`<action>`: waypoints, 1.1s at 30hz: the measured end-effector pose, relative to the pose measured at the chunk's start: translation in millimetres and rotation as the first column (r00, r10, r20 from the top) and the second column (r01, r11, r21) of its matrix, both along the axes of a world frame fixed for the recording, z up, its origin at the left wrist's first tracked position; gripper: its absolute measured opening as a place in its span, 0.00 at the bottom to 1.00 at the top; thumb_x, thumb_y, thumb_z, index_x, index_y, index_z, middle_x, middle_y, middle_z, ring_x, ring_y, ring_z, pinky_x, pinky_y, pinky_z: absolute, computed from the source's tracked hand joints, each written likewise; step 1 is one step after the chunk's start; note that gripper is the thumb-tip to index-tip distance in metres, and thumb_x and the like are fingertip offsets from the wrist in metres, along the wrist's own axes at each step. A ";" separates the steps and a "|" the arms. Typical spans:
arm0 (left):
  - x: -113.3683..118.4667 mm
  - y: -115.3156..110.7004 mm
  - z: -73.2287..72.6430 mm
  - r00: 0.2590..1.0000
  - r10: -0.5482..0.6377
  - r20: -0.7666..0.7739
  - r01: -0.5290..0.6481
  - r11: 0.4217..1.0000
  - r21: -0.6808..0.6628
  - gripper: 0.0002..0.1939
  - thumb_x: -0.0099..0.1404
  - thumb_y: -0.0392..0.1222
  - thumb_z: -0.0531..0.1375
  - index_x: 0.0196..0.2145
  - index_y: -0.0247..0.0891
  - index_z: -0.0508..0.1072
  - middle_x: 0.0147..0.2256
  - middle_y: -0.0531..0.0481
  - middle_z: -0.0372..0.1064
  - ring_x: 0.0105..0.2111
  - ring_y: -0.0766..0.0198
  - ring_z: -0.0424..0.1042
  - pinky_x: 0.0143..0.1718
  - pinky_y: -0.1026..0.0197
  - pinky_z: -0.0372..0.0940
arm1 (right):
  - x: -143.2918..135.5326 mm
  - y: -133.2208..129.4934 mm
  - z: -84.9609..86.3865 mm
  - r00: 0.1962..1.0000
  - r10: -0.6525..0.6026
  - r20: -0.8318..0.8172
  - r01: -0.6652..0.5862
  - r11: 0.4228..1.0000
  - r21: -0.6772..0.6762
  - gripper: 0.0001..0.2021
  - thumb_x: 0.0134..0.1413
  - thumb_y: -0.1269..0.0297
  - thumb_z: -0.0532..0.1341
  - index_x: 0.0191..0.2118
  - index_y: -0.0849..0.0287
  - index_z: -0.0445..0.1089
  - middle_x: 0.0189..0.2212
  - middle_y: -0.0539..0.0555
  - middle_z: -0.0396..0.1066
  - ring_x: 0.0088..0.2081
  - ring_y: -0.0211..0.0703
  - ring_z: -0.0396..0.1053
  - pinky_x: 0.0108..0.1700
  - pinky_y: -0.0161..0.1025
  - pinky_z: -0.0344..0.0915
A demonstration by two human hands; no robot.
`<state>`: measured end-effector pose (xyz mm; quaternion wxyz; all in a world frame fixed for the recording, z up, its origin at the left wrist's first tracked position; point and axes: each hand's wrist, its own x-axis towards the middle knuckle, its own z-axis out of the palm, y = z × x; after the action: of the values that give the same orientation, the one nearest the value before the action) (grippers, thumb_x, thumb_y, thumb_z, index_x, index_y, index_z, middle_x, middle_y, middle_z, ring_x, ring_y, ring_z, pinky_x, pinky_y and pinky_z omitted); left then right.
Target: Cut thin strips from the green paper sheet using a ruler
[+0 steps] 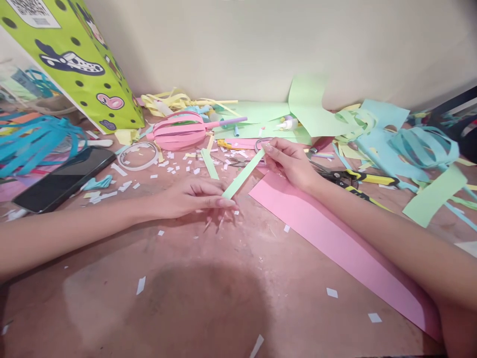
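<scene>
A narrow light green paper strip (244, 175) is stretched at a slant between my two hands, just above the table. My left hand (203, 196) pinches its lower, nearer end between thumb and fingers. At the upper, farther end, my right hand (288, 158) grips it with thumb and fingertips. Under my right forearm lies a long sheet of pink paper (335, 248). Another short green strip (209, 164) rests on the table beyond my left hand. Scissors (242, 163) lie behind the held strip, partly hidden by it and my right hand.
A green printed bag (85, 64) and a black phone (67, 176) stand and lie at left, near a tape roll (137, 156). Behind are a pink paper-strip lantern (179, 130) and a glue bottle (288, 124). Yellow-black pliers (357, 178) lie right. White paper scraps litter the table (186, 298).
</scene>
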<state>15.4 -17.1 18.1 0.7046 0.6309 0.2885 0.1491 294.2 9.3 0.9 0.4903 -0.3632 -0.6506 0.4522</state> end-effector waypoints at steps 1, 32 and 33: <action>0.6 0.2 0.0 1.000 -0.003 -0.012 0.003 1.000 0.004 0.15 0.66 0.52 0.73 0.34 0.36 0.87 0.35 0.42 0.82 0.29 0.67 0.77 0.28 0.69 0.71 | 0.1 -1.0 0.6 1.000 -0.006 0.004 0.006 1.000 0.006 0.25 0.61 0.40 0.69 0.28 0.55 0.64 0.16 0.42 0.55 0.19 0.32 0.48 0.24 0.37 0.44; -1.7 -1.1 -17.4 0.933 0.262 0.247 -0.272 0.962 0.007 0.25 0.71 0.45 0.71 0.63 0.52 0.75 0.40 0.52 0.84 0.31 0.66 0.83 0.29 0.70 0.74 | 20.5 10.8 13.7 0.924 0.025 0.382 -0.050 0.997 0.056 0.36 0.74 0.43 0.54 0.77 0.46 0.41 0.61 0.61 0.70 0.60 0.54 0.71 0.54 0.52 0.71; -1.1 0.0 -17.6 0.922 0.292 0.255 -0.309 0.951 0.025 0.25 0.71 0.46 0.70 0.64 0.53 0.75 0.42 0.52 0.84 0.31 0.67 0.82 0.30 0.70 0.75 | 19.4 10.2 12.9 0.859 -0.003 0.512 -0.057 0.993 0.101 0.38 0.73 0.45 0.56 0.78 0.49 0.41 0.63 0.63 0.68 0.64 0.58 0.67 0.57 0.55 0.69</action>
<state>14.3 -17.0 0.5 0.6829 0.5782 0.2865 0.3423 313.6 19.5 13.8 0.3137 -0.4327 -0.7866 0.3093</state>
